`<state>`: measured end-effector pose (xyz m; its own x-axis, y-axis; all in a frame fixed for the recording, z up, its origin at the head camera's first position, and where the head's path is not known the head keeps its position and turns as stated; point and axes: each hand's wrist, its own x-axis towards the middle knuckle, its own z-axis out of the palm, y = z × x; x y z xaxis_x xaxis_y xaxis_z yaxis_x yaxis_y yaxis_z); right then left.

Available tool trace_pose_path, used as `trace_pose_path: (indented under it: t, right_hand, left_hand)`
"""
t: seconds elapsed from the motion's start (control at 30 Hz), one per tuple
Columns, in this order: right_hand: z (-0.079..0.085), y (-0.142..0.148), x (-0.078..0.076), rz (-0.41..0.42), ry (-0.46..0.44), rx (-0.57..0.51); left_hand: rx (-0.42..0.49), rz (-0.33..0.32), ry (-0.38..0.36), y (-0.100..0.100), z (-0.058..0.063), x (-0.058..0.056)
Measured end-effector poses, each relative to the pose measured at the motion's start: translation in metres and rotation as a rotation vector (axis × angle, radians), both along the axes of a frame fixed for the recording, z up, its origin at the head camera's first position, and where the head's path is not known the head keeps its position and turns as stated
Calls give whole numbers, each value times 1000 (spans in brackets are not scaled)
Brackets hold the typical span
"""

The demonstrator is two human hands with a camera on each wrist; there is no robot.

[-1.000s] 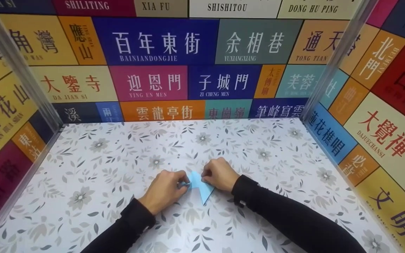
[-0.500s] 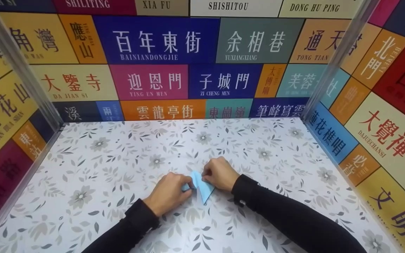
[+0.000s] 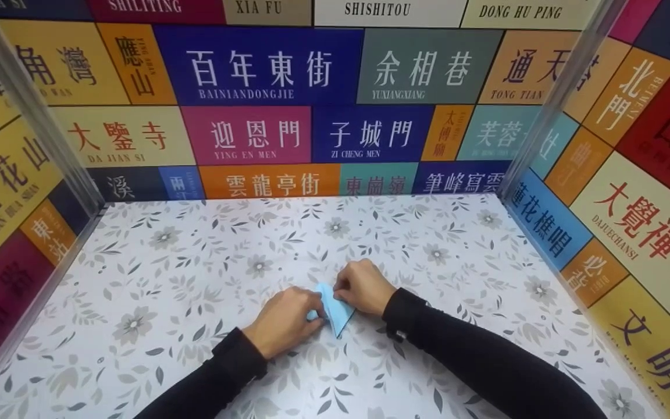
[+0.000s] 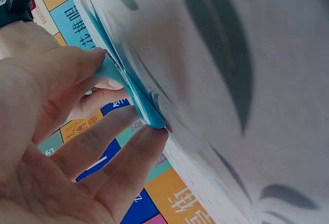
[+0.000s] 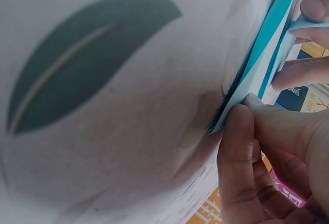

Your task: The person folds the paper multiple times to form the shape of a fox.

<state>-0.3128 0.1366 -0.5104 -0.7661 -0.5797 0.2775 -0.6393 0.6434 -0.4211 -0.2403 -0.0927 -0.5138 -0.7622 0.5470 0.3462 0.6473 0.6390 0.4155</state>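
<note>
A small folded sheet of light blue paper (image 3: 341, 317) lies on the table between the hands, one pointed corner facing the person. My left hand (image 3: 289, 317) pinches a flap at its left side; the fingers cover most of that flap in the head view. From the left wrist, the paper (image 4: 146, 111) shows edge-on, with two left fingertips touching its near end. My right hand (image 3: 365, 288) pinches the paper's right edge between thumb and forefinger. Seen from the right wrist, the paper's layers (image 5: 252, 75) stand slightly apart.
A white tabletop (image 3: 195, 244) with a grey leaf and flower print spreads around the hands. Upright panels (image 3: 253, 137) with coloured name blocks enclose it at the back and both sides. Clear corner posts (image 3: 550, 110) join the panels.
My left hand has moved a little to the right, carrying the left flap toward the middle of the paper. The right hand has stayed in place on the right edge.
</note>
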Motion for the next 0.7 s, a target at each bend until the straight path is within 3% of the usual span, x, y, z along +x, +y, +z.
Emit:
trace_pose_path:
  t: [0.2,0.5,0.7]
  right_hand:
    - [2,0,0,7,-8,2]
    - [4,-1,0,-10,-45,5]
    - [6,-1,0,1,-53,-2]
  left_hand:
    - [-56,0,33,1,0,1]
    - [-107,-22,-48,-4,3,2]
    - [-111,-67,-55,-6,2,1]
